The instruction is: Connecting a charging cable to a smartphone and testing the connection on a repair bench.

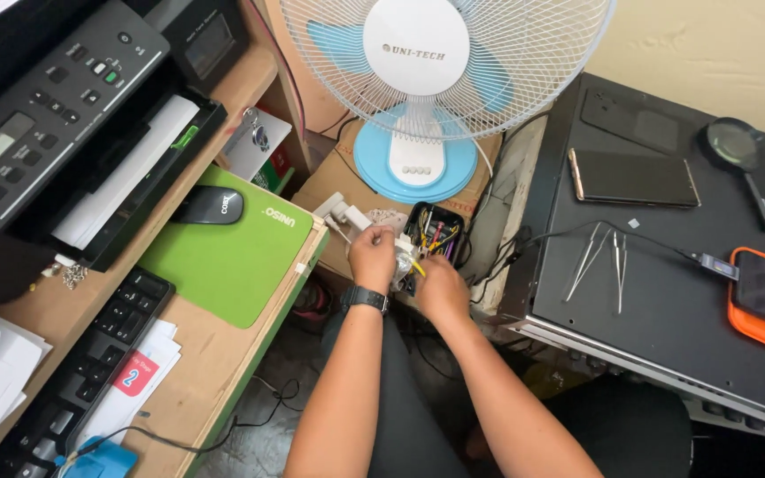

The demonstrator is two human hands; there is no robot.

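Head view. My left hand (372,257) and right hand (440,285) meet over a small whitish part (403,259), fingers clenched on it, I think, though the grip is partly hidden. It sits beside the black parts box (436,232) below the fan (418,159). Risk: loose wires could snag and tip the box. A green mat (232,257) bearing white lettering lies on the tabletop (214,363); a red-and-white label (136,373) lies near the keyboard (81,372).

Both hands (409,270) grip a wired part (403,257); fan (418,106) behind
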